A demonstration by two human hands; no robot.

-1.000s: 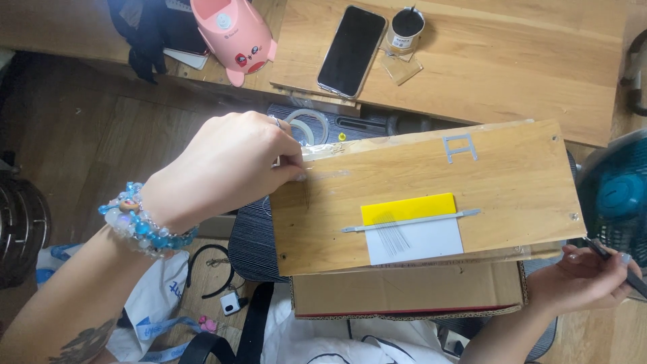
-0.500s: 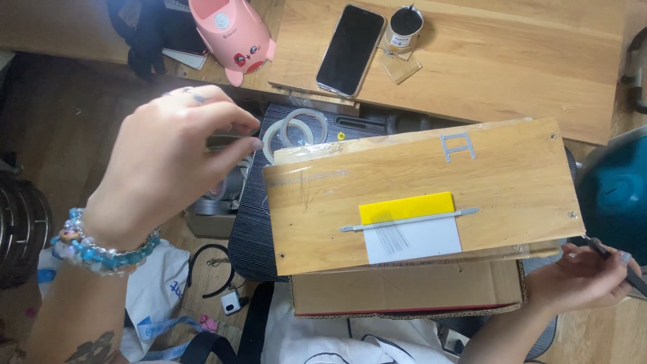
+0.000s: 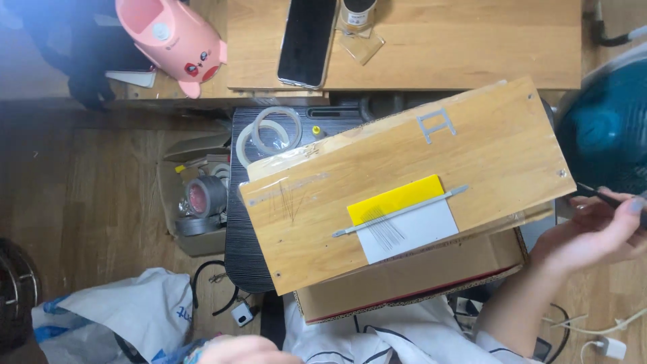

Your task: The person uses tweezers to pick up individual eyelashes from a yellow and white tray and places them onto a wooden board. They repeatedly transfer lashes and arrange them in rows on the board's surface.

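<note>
A yellow-and-white card (image 3: 403, 219) lies on the wooden board (image 3: 404, 182) beside the right hand (image 3: 596, 232).

A black phone (image 3: 306, 40) is lying on the wooden bench (image 3: 472, 54), just beside a small jar (image 3: 356, 13), and a pink pig-shaped container (image 3: 172, 40) is standing at the left. Below, two white tape rings (image 3: 269, 131) are lying near a grey tape roll (image 3: 202, 197), and a white plastic bag (image 3: 128, 313) is lying on the floor.

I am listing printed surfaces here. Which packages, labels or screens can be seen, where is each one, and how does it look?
Phone: on the wooden table at the top, a dark rectangle, screen off.
Card: on the wooden board, rectangular, yellow above, white below, under a thin grey strip.
Cardboard box: under the board, brown, flat.
Plastic bag: lower left on the floor, white with blue print.
Small jar: beside the phone, pale label.
</note>
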